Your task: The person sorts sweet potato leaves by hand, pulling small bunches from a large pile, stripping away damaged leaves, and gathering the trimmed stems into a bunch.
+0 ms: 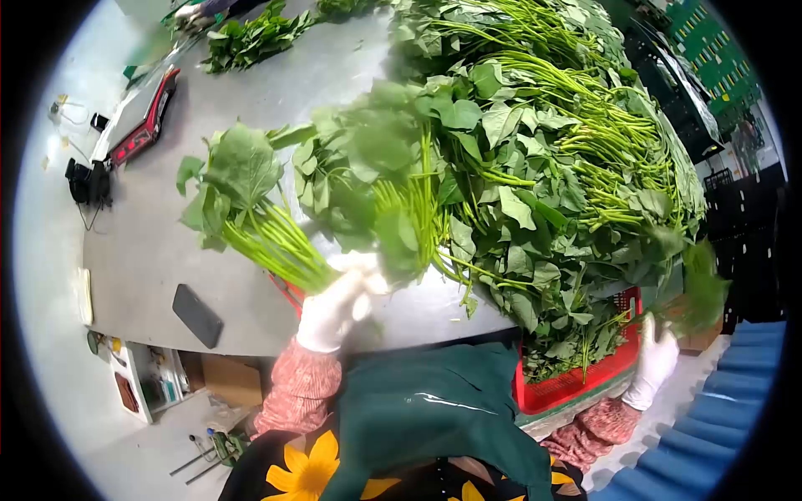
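Observation:
My left hand [327, 313], in a white glove, is wrapped round the stem ends of a bunch of leafy greens [271, 238] above the table. The leaves point up and to the left. My right hand [656, 363], also gloved, is over the right side of a red basket [576, 392]. Its fingers are pinched on a leafy sprig [703, 288], which is smeared by motion. Loose greens [555, 346] lie in the basket. More long-stemmed greens [397, 200] stand just right of my left hand, partly blurred.
A large heap of greens [585, 125] covers the right of the metal table [251, 284]. On the left are a dark phone [197, 315] and a red-edged scale [142, 125]. Another bunch [251, 37] lies at the back, near another person's gloved hand [190, 12].

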Motion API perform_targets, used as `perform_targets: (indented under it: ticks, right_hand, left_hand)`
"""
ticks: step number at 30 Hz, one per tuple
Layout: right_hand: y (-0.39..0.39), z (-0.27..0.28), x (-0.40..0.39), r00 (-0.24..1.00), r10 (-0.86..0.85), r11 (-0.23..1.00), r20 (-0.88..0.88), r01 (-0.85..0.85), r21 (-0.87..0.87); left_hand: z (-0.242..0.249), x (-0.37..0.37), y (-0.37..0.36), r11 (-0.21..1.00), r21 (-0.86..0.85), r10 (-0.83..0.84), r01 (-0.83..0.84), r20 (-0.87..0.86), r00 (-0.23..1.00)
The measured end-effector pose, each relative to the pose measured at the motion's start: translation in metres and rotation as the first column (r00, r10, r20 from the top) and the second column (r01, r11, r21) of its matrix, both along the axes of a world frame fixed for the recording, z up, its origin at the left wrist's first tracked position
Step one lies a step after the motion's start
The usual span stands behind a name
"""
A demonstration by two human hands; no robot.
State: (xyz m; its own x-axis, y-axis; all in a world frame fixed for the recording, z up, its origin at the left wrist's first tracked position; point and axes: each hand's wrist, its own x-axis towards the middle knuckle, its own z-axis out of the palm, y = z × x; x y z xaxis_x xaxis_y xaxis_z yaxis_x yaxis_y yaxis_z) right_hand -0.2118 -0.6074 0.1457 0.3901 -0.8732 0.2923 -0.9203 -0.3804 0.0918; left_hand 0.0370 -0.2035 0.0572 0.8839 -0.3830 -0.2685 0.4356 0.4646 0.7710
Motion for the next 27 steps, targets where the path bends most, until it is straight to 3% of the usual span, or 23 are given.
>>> perform_targets:
  ticks: [2,3,4,6,7,8,9,11,12,13,14,16,17,19,21,24,25,27]
  right_hand:
    - [0.008,-0.007,-0.004,0.993,-0.066,0.997,-0.093,0.07,0.037]
    - [0.017,-0.018,-0.002,0.948,0.185,0.978,0.257,-0.204,0.047]
    - [0.042,-0.012,0.026,0.831,0.173,0.924,0.529,-0.322,0.204]
    - [0.091,-0.012,0.086,0.615,0.388,0.742,0.687,-0.651,0.164]
    - [0.116,-0.01,0.113,0.594,0.461,0.639,0.66,-0.738,0.218]
    - [0.129,-0.028,0.133,0.597,0.401,0.455,0.695,-0.788,0.414]
    - [0.143,-0.05,0.153,0.444,0.618,0.344,0.649,-0.895,0.285]
    - [0.172,-0.09,0.192,0.374,0.731,0.312,0.571,-0.927,0.208]
    - [0.181,-0.091,0.207,0.174,0.868,0.19,0.466,-0.982,0.012]
    - [0.184,-0.12,0.22,0.229,0.887,0.213,0.401,-0.973,0.084]
    - [0.191,-0.132,0.232,0.465,0.721,0.388,0.514,-0.885,0.256]
    - [0.183,-0.154,0.246,0.439,0.742,0.391,0.506,-0.897,0.205]
    - [0.19,-0.135,0.241,0.51,0.624,0.45,0.592,-0.854,0.261]
    - [0.183,-0.126,0.234,0.453,0.645,0.489,0.615,-0.864,0.123]
    - [0.179,-0.1,0.212,0.509,0.518,0.562,0.688,-0.809,0.175]
    - [0.167,-0.073,0.191,0.569,0.427,0.569,0.702,-0.773,0.281]
    - [0.166,-0.054,0.185,0.556,0.286,0.516,0.781,-0.776,0.363]
    - [0.163,-0.04,0.179,0.42,0.181,0.398,0.889,-0.858,0.324]
  left_hand:
    - [-0.003,0.003,0.001,0.997,0.06,-0.04,0.039,0.004,0.999]
    - [0.0,0.003,-0.001,0.995,0.082,-0.055,0.054,0.007,0.998]
    - [0.002,0.003,0.0,0.992,0.107,-0.074,0.072,0.009,0.997]
    - [-0.002,0.003,0.002,0.981,0.164,-0.114,0.101,0.075,0.991]
    - [-0.002,0.002,0.002,0.981,0.16,-0.123,0.109,0.076,0.989]
    - [-0.002,0.001,0.002,0.981,0.153,-0.132,0.119,0.079,0.988]
    - [0.0,-0.003,0.001,0.99,0.107,-0.101,0.094,0.065,0.993]
    - [0.005,-0.008,0.003,0.98,0.182,-0.097,0.081,0.082,0.992]
    - [0.009,-0.009,0.004,0.972,0.217,-0.102,0.086,0.067,0.992]
    - [0.011,-0.012,0.006,0.98,0.189,-0.077,0.067,0.049,0.996]
    - [0.008,-0.013,0.006,0.987,0.145,-0.073,0.066,0.037,0.997]
    - [-0.001,-0.013,0.008,0.993,0.109,-0.051,0.043,0.072,0.996]
    - [-0.001,-0.015,0.012,0.993,0.104,-0.059,0.052,0.07,0.996]
    - [-0.007,-0.009,0.012,0.995,0.081,-0.068,0.062,0.07,0.995]
    - [-0.011,-0.006,0.012,0.997,0.046,-0.064,0.061,0.062,0.996]
    - [-0.013,-0.004,0.004,0.994,0.018,-0.106,0.105,0.041,0.994]
    - [-0.014,-0.005,0.002,0.994,0.02,-0.104,0.103,0.039,0.994]
    - [-0.006,-0.005,-0.003,0.99,0.044,-0.138,0.137,0.025,0.99]
